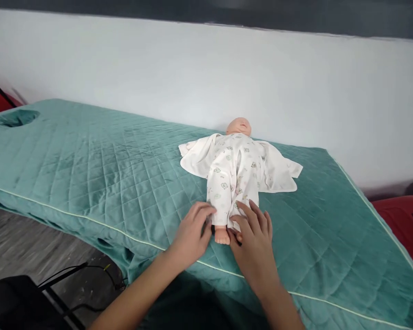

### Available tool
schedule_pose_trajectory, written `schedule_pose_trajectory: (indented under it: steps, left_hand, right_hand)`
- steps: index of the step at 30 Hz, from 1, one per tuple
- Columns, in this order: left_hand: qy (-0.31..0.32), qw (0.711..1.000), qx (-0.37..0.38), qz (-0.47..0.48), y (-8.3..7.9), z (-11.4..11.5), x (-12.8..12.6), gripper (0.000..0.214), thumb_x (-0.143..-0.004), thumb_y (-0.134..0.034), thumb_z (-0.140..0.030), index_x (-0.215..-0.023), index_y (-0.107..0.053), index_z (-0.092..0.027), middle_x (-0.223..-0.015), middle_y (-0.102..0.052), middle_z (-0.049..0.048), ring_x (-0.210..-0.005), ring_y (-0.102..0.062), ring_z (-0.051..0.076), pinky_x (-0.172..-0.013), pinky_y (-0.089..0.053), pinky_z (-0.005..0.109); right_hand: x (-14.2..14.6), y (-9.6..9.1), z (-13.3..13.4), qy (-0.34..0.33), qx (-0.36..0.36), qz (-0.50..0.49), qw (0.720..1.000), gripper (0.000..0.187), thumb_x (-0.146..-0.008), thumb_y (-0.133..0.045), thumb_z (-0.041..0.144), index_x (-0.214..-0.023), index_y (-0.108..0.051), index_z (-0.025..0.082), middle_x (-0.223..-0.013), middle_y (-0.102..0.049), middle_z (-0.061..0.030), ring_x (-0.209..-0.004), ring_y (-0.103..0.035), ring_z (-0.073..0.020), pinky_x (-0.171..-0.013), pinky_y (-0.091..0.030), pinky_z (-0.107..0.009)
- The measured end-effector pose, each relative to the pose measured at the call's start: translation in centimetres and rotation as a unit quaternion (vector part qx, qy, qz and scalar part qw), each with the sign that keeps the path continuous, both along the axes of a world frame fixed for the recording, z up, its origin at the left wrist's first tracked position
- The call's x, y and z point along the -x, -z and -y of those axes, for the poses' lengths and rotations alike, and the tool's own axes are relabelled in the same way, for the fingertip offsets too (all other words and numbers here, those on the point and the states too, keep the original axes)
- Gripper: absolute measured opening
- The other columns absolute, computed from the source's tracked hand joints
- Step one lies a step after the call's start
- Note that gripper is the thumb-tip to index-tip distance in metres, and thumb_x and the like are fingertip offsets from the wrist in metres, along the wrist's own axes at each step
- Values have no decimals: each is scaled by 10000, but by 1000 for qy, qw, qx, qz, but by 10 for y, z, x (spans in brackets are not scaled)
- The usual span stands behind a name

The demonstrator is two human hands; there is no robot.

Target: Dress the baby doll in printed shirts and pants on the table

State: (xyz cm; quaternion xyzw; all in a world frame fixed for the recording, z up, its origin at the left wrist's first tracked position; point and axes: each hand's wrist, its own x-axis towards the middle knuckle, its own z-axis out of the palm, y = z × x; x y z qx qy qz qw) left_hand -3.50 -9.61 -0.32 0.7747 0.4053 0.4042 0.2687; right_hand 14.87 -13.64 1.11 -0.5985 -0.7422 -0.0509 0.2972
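A baby doll [239,126] lies on its back on the green bed, its head toward the wall and feet toward me. It wears patterned white trousers [223,183], and a white top [271,169] spreads open on both sides. My left hand [192,233] is beside the trouser cuff on the left, fingers curved and apart, fingertips at the fabric. At the other cuff, my right hand [253,238] has its thumb and index finger around the fabric while its other fingers rest over the leg. One bare foot [222,235] shows between my hands; the other is mostly hidden by my right hand.
The quilted green bed cover [89,165] has a pale piped edge and a face hole [18,118] at far left. A white wall [124,68] stands behind. Red items [402,224] sit at right; a black object and cables [86,266] are below left.
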Motion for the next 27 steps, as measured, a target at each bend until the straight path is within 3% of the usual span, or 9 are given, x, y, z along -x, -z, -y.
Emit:
schedule_pose_trajectory:
  steps: [7,13,17,22,27]
  left_hand:
    - [-3,1000,-10,17,1,0,-7,257,-931,-449,-103,-1101,-583,-242,-1080,-619,80,-1010,-606,215,-890,-529,387]
    - [32,996,5,89,-21,14,-8,185,-948,-464,-101,-957,-582,-242,-1004,-614,58,-941,-616,181,-833,-526,342]
    - [24,993,7,112,-30,20,-8,143,-965,-487,-145,-964,-578,-255,-1001,-610,55,-922,-623,179,-805,-530,345]
    - [1,991,25,131,-26,21,-4,163,-953,-492,-144,-992,-590,-267,-1004,-611,52,-938,-633,187,-805,-537,355]
    - [-38,993,26,108,-14,25,8,173,-944,-495,-154,-1005,-596,-280,-1018,-604,44,-926,-629,191,-803,-537,358]
  right_hand:
    - [15,-16,-7,5,2,24,1000,149,-944,-506,122,-934,-590,246,-1330,-642,-93,-1406,-432,-395,-1114,-250,-722]
    - [12,-26,-4,-31,3,21,999,152,-963,-504,149,-956,-614,255,-1320,-663,-53,-1373,-484,-333,-1143,-265,-652]
    - [11,-27,-3,-39,19,6,999,148,-955,-514,153,-988,-613,259,-1255,-692,-48,-1275,-562,-299,-1148,-275,-613]
    - [8,-30,-2,-39,18,-17,999,155,-937,-523,134,-947,-617,257,-1061,-720,-31,-1043,-638,-249,-1118,-324,-574]
    - [5,-38,10,-95,-2,-26,995,162,-929,-548,124,-1005,-592,260,-922,-686,-9,-896,-628,-199,-1100,-367,-521]
